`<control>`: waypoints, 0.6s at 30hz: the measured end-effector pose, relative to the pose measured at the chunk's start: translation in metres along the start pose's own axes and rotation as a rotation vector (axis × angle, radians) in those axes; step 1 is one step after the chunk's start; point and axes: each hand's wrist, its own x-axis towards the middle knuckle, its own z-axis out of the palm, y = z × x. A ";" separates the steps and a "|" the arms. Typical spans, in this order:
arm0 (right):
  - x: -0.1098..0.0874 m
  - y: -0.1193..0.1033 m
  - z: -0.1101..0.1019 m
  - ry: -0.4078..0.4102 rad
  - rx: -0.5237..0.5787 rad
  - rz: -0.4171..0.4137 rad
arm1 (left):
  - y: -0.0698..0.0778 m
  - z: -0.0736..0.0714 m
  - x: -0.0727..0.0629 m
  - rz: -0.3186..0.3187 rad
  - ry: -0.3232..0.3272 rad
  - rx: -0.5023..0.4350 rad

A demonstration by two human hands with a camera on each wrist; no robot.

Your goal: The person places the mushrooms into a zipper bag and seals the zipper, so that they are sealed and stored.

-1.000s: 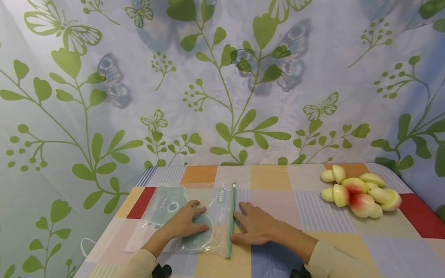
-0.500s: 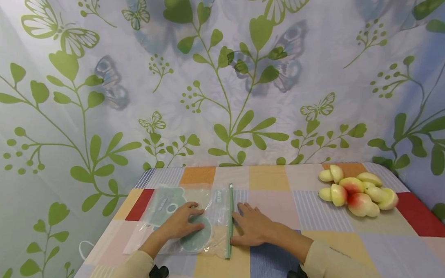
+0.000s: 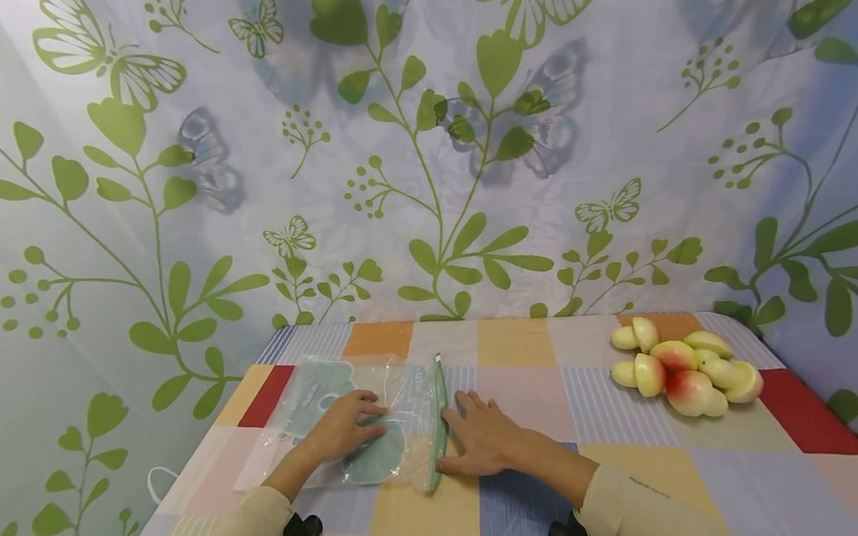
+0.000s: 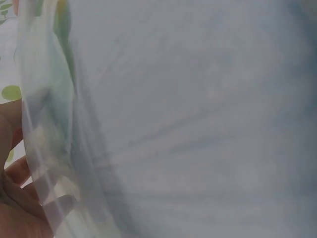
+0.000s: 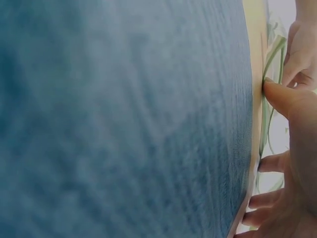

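A clear plastic zip bag [image 3: 408, 379] with pale green printed shapes lies flat on the table. Its green zip edge [image 3: 438, 425] runs along the right side and bows slightly. My left hand [image 3: 341, 427] rests on the middle of the bag, fingers loosely spread. On the other side of the zip edge, my right hand [image 3: 486, 435] lies with fingers extended, thumb and fingertips right at the green strip. From the right wrist view, the thumb [image 5: 282, 96] touches the zip edge, whose two sides part there. Clear plastic shows beside the left fingers [image 4: 17, 171] in the left wrist view.
Several pale yellow-green, rounded pieces [image 3: 696, 393], some blushed red, sit in a pile at the right rear. A patchwork cloth [image 3: 517, 344] covers the table. Behind it hangs a leaf-and-butterfly curtain [image 3: 369, 167]. A white loop [image 3: 153, 483] shows beyond the left edge.
The bag's green zip edge has gone from straight to slightly bowed, and my right hand has shifted slightly left with it. My left hand stays on the bag. The whole view drifts slightly.
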 end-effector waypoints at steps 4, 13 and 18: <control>0.000 -0.001 0.000 -0.006 0.007 0.005 | 0.001 -0.003 0.000 0.008 0.000 -0.009; 0.002 0.000 0.001 -0.029 0.010 0.020 | 0.004 -0.007 -0.001 0.039 0.002 0.028; 0.002 0.000 0.001 -0.032 0.007 0.025 | 0.005 -0.004 0.000 0.079 -0.012 0.065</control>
